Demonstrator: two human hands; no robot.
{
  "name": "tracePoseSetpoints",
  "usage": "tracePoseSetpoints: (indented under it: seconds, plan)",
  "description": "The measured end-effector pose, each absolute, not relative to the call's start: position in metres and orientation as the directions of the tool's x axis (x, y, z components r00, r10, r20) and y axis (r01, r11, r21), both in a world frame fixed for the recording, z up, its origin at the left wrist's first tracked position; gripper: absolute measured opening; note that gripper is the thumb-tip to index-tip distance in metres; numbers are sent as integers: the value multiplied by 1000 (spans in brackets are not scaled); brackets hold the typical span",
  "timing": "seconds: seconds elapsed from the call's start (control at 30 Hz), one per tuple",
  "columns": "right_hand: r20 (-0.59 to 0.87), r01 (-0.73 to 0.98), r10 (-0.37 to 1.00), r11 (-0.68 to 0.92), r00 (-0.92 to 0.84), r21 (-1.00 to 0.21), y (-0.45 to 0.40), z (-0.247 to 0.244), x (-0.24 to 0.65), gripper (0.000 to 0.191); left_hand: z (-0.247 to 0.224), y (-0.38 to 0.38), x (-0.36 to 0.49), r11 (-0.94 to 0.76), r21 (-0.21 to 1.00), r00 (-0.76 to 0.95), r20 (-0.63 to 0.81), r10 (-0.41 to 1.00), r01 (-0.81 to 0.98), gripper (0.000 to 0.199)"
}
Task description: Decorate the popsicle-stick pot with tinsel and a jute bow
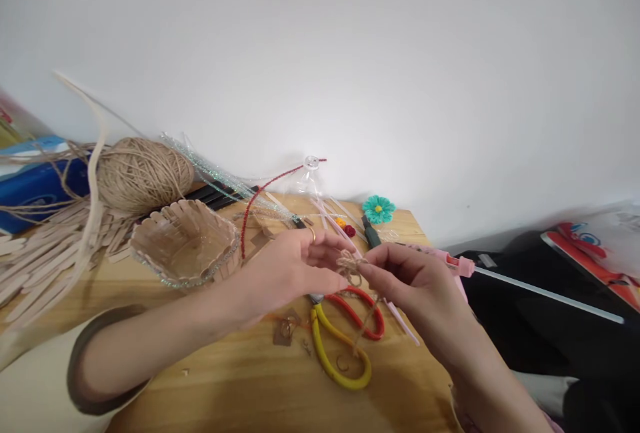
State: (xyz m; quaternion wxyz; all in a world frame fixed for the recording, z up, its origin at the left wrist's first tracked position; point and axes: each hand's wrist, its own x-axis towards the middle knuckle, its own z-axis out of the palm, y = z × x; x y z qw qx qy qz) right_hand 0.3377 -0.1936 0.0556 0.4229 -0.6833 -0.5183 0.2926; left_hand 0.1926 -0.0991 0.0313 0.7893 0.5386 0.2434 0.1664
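Observation:
A small looped bow of jute twine (pixel 349 262) is between my two hands above the table, with a loose tail hanging down over the scissors. My right hand (pixel 417 279) pinches the bow's right side between thumb and fingertips. From the left, my left hand (pixel 293 263), with a ring on one finger, curls its thumb and fingers around the loops; their exact contact is partly hidden. Below the hands lie scissors (pixel 319 353) with one yellow and one red handle. Left of them stands a small basket of wooden sticks (pixel 187 246), its lower edge trimmed with glittery cord.
A jute twine ball (pixel 145 176) and many wooden sticks (pixel 45 266) lie left. A red pipe cleaner (pixel 265 187) arches behind my left hand. At the back right is a turquoise flower (pixel 379 209). A pink glue gun (pixel 463 265) with a glue stick sits beyond my right hand.

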Motion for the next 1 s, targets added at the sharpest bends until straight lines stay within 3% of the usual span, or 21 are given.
tracePoseSetpoints:
  seconds: [0.2, 0.3, 0.53, 0.73, 1.0]
  plan:
    - [-49, 211, 955, -114, 291, -971, -190, 41, 338, 20, 27, -98, 197, 418, 904, 746, -216, 629, -91, 22]
    - [-27, 176, 942, -91, 335, -980, -190, 38, 338, 25, 26, -97, 198, 426, 893, 724, -201, 660, -141, 23]
    - [179, 459, 895, -31, 408, -888, -192, 43, 333, 18, 27, -97, 198, 360, 929, 681, -211, 701, -84, 13]
    - [233, 485, 854, -26, 465, -874, -195, 40, 319, 23, 26, -101, 199, 349, 929, 645, -194, 739, -121, 8]
    - [411, 678, 809, 22, 420, -735, -198, 33, 308, 20, 26, -108, 200, 405, 894, 653, -191, 733, -192, 11]
